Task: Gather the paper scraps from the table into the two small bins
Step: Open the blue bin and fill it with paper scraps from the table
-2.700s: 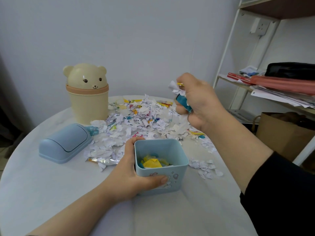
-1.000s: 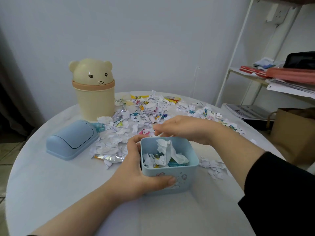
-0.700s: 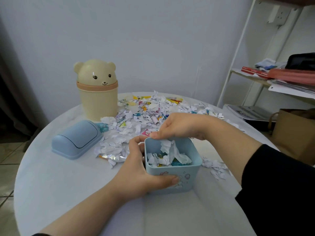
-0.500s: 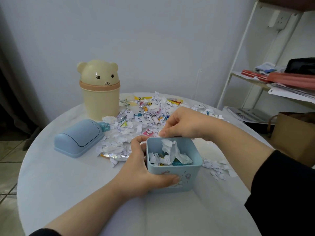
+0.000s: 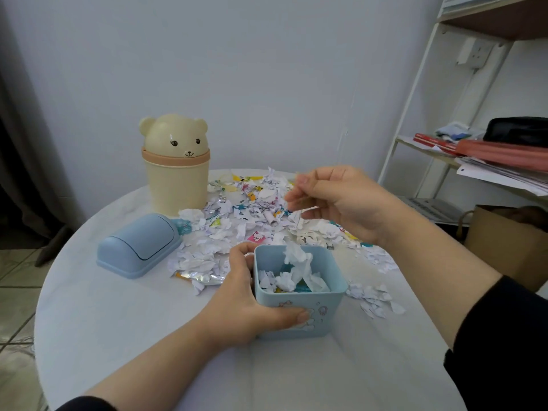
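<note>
The left hand (image 5: 237, 307) grips the open blue bin (image 5: 329, 324) by its left wall, thumb across the near face; the bin stands on the surface (image 5: 118, 336), part-filled with torn paper. The right hand (image 5: 344, 203) hovers over the paper scraps (image 5: 237, 223) heaped beyond it, fingers loosely curled and blurred; any hold cannot be determined. The bear-lidded bin (image 5: 178, 179) stands at the heap's far left.
</note>
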